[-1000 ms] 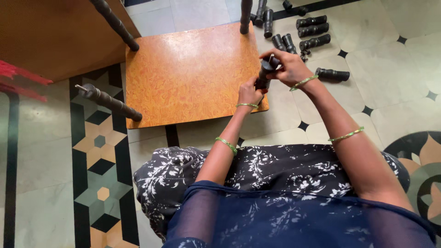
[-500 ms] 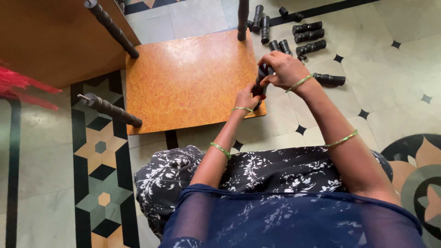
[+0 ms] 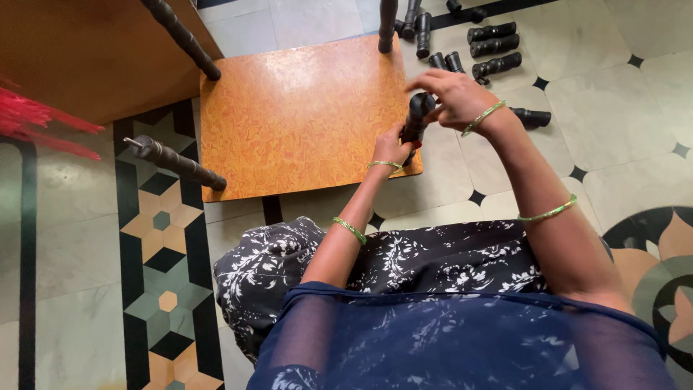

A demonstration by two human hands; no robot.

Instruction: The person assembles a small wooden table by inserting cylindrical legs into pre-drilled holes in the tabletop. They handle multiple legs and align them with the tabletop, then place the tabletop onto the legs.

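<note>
Orange board (image 3: 289,123): hands grip black leg (image 3: 416,115).

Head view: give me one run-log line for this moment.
left hand: grips black leg low | right hand: on its top | under: orange board | spare black pieces: on floor

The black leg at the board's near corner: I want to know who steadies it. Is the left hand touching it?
Touching. The head view shows the left hand wrapped around the black leg near its base.
</note>
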